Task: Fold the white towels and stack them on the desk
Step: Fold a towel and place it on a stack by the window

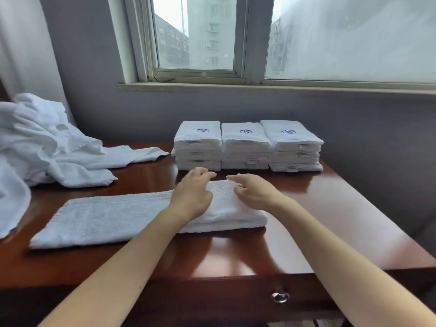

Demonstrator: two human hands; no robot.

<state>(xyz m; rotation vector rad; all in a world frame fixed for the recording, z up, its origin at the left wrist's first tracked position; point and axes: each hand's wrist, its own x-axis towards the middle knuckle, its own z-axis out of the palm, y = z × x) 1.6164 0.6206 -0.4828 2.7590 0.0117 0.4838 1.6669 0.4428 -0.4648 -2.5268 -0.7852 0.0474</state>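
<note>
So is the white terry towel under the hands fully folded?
Partly. The white terry towel is doubled over beneath left hand and right hand; its left stretch lies flat.

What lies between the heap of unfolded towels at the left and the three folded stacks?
Only bare desk; nothing stands there, in the head view.

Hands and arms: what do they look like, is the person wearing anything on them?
Nothing worn that shows. The left hand and right hand have no gloves, rings or watch, and the left forearm and right forearm show no sleeves down to the picture's edge.
</note>
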